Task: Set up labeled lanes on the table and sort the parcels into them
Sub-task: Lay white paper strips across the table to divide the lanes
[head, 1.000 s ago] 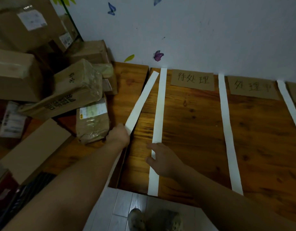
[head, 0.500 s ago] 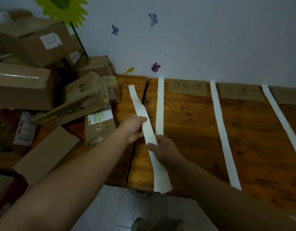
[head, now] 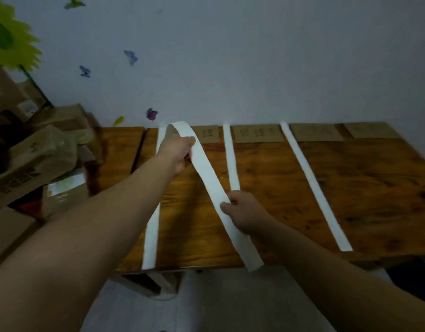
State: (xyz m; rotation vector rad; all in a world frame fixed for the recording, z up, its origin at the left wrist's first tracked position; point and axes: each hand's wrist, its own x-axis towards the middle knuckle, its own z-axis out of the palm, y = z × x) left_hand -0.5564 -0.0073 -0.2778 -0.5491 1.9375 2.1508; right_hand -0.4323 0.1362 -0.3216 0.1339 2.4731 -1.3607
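A loose white paper strip (head: pixel 210 180) stretches slantwise above the wooden table (head: pixel 350 188). My left hand (head: pixel 178 152) grips its far end near the wall, and my right hand (head: pixel 242 212) pinches it lower down; its near end hangs past the table's front edge. Three other white strips lie flat as lane dividers: a left strip (head: pixel 151 238), a middle strip (head: pixel 231 161) and a right strip (head: pixel 314 188). Brown cardboard labels (head: pixel 257 134) with handwriting lie along the wall between them. Cardboard parcels (head: pixel 39 154) are piled to the left.
A narrower wooden table (head: pixel 118 152) stands left of the main one, with a gap between them. The parcel pile fills the left side up to a flower wall sticker (head: pixel 10 41). Grey floor (head: pixel 206 303) lies below the front edge.
Both hands lifted the loose strip and carried it rightward, from beside the leftmost divider to across the first lane. The view swung right and up.
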